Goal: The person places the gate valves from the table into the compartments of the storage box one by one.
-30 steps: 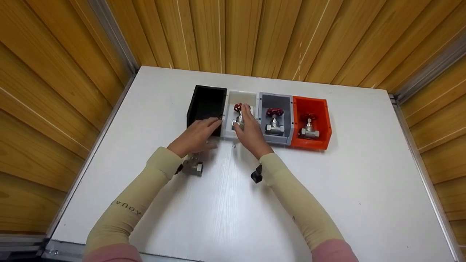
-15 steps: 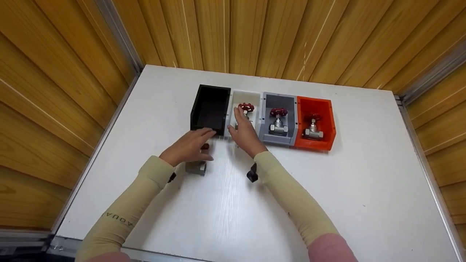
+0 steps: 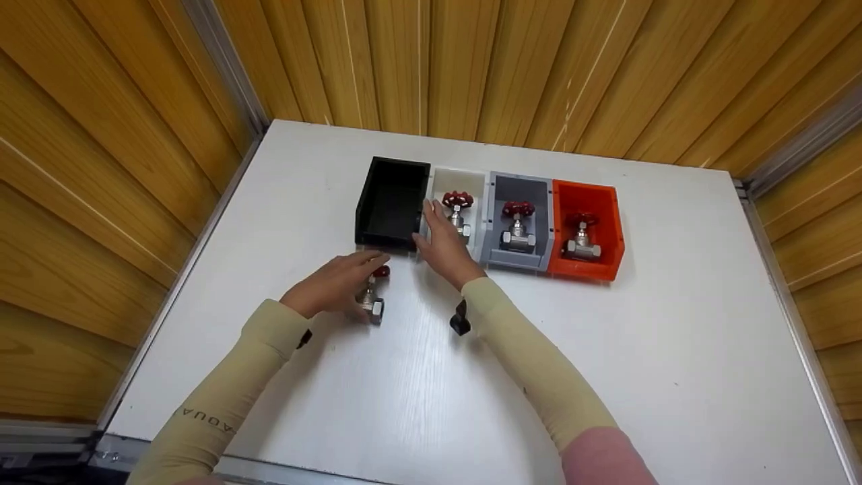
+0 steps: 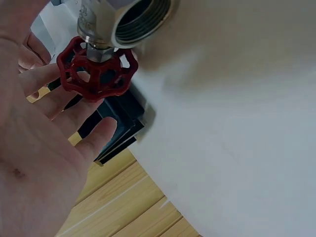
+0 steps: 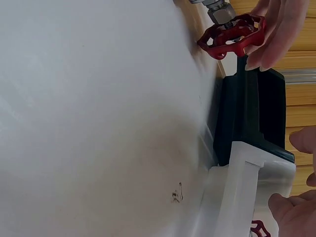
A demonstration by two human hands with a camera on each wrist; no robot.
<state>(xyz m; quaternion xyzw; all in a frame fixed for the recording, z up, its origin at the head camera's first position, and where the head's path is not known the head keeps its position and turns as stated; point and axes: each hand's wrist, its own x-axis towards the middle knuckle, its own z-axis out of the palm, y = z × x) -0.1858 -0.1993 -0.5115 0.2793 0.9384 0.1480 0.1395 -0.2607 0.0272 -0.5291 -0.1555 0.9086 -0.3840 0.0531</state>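
A steel valve with a red handwheel (image 3: 374,306) is on the white table in front of the black bin (image 3: 392,244). My left hand (image 3: 333,283) reaches around its left side, partly covering it. In the left wrist view, the fingers (image 4: 69,116) spread loosely behind the red handwheel (image 4: 96,74), not closed round it. My right hand (image 3: 446,248) is over the front of the white bin (image 3: 460,178), fingers extended, fingertips by the wall shared with the black bin. Behind it, another valve (image 3: 458,200) lies in the white bin, partly hidden.
To the right, joined in the same row, a grey bin (image 3: 522,186) and an orange bin (image 3: 586,193) each hold a similar valve. Wood-patterned panels (image 3: 471,67) stand behind and on both sides of the table (image 3: 417,404).
My left hand has drawn back toward the left and nearer to me, uncovering more of the front valve. The right hand has shifted left across the white bin, revealing the valve inside.
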